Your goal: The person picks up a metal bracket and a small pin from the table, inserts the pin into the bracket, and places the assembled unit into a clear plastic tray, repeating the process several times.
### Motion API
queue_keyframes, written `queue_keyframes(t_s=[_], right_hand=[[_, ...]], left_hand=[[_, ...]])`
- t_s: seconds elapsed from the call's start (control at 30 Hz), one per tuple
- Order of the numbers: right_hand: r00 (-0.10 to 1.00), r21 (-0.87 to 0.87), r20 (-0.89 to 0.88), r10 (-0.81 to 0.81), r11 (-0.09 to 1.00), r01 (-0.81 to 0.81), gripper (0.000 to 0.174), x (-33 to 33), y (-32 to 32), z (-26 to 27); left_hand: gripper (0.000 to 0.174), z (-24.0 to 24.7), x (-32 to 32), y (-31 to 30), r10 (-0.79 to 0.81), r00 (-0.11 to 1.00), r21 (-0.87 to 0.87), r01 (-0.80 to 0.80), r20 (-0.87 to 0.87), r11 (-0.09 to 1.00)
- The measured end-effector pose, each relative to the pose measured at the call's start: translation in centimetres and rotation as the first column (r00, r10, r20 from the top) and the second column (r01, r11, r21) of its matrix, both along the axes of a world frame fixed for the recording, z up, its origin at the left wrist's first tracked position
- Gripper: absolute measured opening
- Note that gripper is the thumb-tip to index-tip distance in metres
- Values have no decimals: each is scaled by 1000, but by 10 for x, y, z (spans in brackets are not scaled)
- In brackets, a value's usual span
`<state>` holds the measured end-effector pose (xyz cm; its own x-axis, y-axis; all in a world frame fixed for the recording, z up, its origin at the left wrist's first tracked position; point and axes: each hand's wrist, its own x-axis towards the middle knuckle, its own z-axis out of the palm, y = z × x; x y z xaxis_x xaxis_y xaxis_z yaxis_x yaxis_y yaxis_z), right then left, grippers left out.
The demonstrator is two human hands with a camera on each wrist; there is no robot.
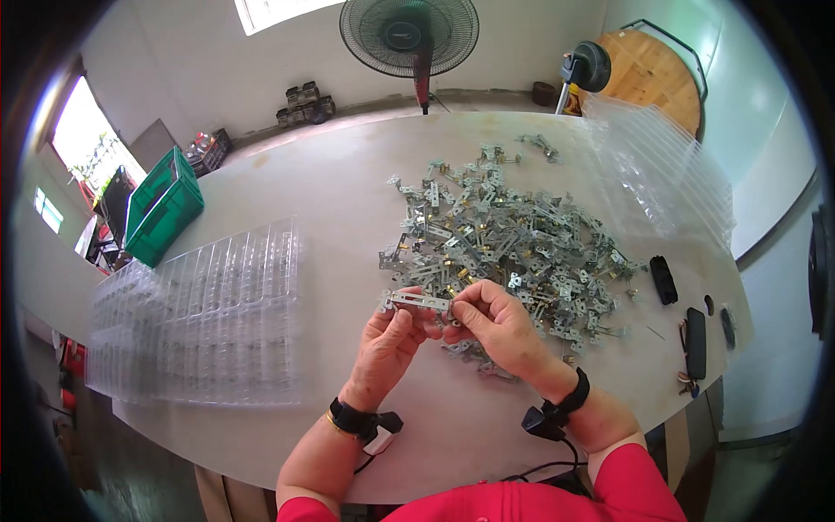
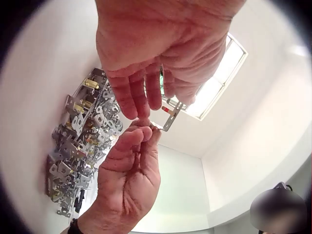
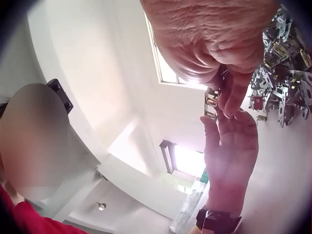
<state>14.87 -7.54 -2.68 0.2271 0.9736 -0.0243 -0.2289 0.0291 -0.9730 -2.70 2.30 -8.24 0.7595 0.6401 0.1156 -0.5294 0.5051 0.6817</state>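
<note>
A slotted metal bracket (image 1: pixel 421 301) is held level between both hands, above the table and in front of a heap of similar metal parts (image 1: pixel 513 244). The left hand (image 1: pixel 387 348) pinches its left end between thumb and fingers. At the right end, the right hand (image 1: pixel 504 335) grips with thumb and curled index finger. In the left wrist view the bracket (image 2: pixel 171 117) shows a small red and brass-coloured piece beside it, and the fingertips of both hands meet. The right wrist view shows the bracket (image 3: pixel 210 103) partly hidden by the fingers.
Stacked clear plastic trays (image 1: pixel 200 322) lie at the left, with a green crate (image 1: pixel 163 207) behind them. Clear plastic sheets (image 1: pixel 665 170) are at the back right. Black items, including a case (image 1: pixel 696 344), lie at the right edge. A fan (image 1: pixel 409 35) stands beyond the table.
</note>
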Motion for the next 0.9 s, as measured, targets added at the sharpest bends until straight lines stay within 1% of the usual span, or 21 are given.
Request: queue_keyframes(t_s=[0.03,0.13,0.27,0.33,0.47,0.53,0.67,0.73,0.77,0.83,0.87,0.9], right_hand=[[1000,-10,-8,15,1000,-15,12,-1,0,-4],[998,-37,17,54,998,-53,13,-4,-1,-5],[997,-66,11,76,995,-76,13,-10,-2,-6],[995,-69,9,97,993,-96,13,-11,-3,-4],[991,-107,19,130,986,-127,13,-11,-4,-2],[991,-85,33,132,988,-129,13,-12,-4,-5],[984,-109,63,168,981,-160,14,-11,-7,4],[959,-216,216,183,967,-136,13,-8,-10,10],[959,-217,215,183,967,-136,13,-7,-11,15],[869,-116,486,91,992,-39,12,-5,-14,25],[870,-118,485,91,992,-38,12,-4,-13,23],[821,-17,571,15,1000,-7,12,-3,-13,19]], left_hand=[[39,0,0,0,6,1000,-16,-5,25,1000],[37,5,0,0,23,999,-49,-21,23,999],[32,2,0,4,18,999,-54,-16,35,998],[28,-1,-1,5,7,999,-21,-6,32,1000],[25,4,-3,5,-1,1000,-37,3,30,999],[23,8,-3,3,16,1000,-72,-17,-3,997],[20,9,0,1,55,998,-95,-56,-10,994],[21,9,0,3,36,999,-72,-33,29,997],[21,9,-1,4,35,999,-73,-33,29,997],[17,8,-3,3,34,998,-42,-37,-55,998],[17,9,-3,2,33,998,-44,-35,-57,998],[16,10,-3,0,5,996,15,-3,-93,1000]])
